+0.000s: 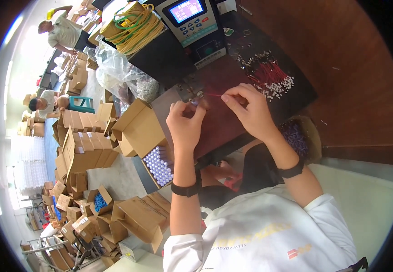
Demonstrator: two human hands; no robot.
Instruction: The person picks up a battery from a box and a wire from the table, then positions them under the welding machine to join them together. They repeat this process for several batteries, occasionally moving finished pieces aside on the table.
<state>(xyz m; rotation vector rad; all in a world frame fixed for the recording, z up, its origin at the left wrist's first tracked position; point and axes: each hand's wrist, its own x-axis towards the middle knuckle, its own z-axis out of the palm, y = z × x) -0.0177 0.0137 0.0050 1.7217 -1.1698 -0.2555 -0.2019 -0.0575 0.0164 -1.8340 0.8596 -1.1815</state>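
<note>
My left hand [186, 123] is closed in a pinch at the small metal tips [196, 94] of a machine. Between its fingertips is a small purplish piece [196, 103], blurred and mostly hidden. My right hand [250, 109], also pinching, holds a thin red wire [213, 94] that stretches left toward the metal tips. Both hands are above a dark reddish-brown work surface [221, 129]. To the right of my right hand lies a heap of red wires [271, 72] with white connectors [277, 88] at their near ends.
Ahead stands the machine [189, 27] with its lit screen and buttons. A coil of yellow-green wire [133, 29] sits left of it. White-and-purple cylinders [159, 167] fill a box at lower left; more purple cylinders [295, 138] lie at right. Cardboard boxes [87, 149] and two people occupy the left.
</note>
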